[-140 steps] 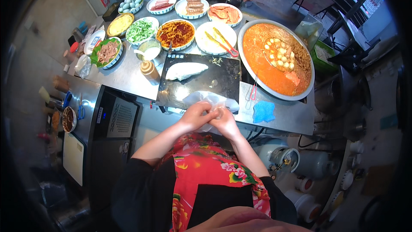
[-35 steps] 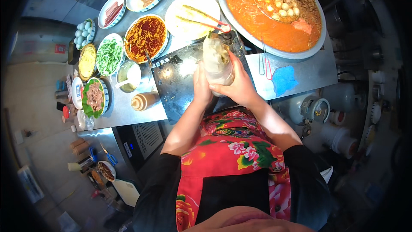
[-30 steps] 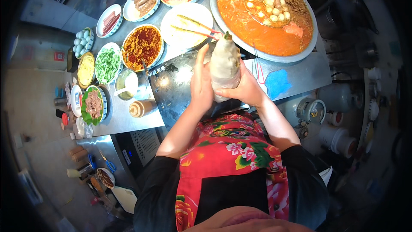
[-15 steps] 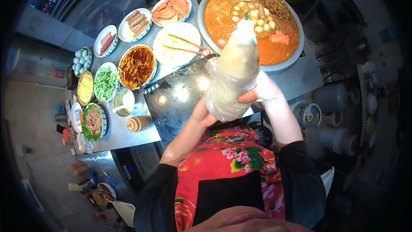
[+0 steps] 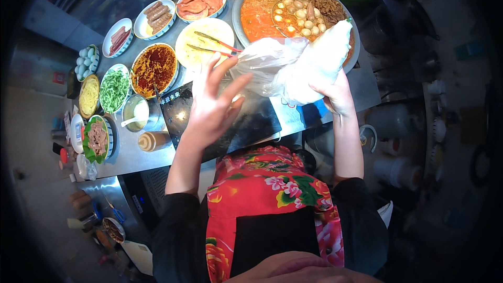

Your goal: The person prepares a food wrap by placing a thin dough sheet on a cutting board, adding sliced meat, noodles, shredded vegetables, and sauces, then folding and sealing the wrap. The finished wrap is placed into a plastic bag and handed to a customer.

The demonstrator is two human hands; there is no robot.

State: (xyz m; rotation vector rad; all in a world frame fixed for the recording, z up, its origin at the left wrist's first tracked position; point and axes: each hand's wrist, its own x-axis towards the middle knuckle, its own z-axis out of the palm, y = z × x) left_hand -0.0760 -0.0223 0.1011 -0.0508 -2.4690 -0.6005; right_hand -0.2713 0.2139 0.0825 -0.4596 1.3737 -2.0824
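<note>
My right hand grips a rolled wrap from below and its right side. The wrap looks pale and overexposed, tilted up to the right, with a bit of green at its tip. A clear plastic bag surrounds its lower end and flares out to the left. My left hand is raised over the dark griddle, fingers spread and holding nothing. Its fingertips are close to the bag's loose edge; whether they touch cannot be made out.
Behind the wrap stands a wide pan of red broth with eggs. A white plate carries red-tipped tongs. Several bowls of fillings crowd the left, including chilli sauce and shredded greens. A squeeze bottle lies near the counter's front edge.
The wrap has moved right and tipped to the right. My left hand has let go of its lower end and moved left, fingers spreading. The bag now billows out toward the left.
</note>
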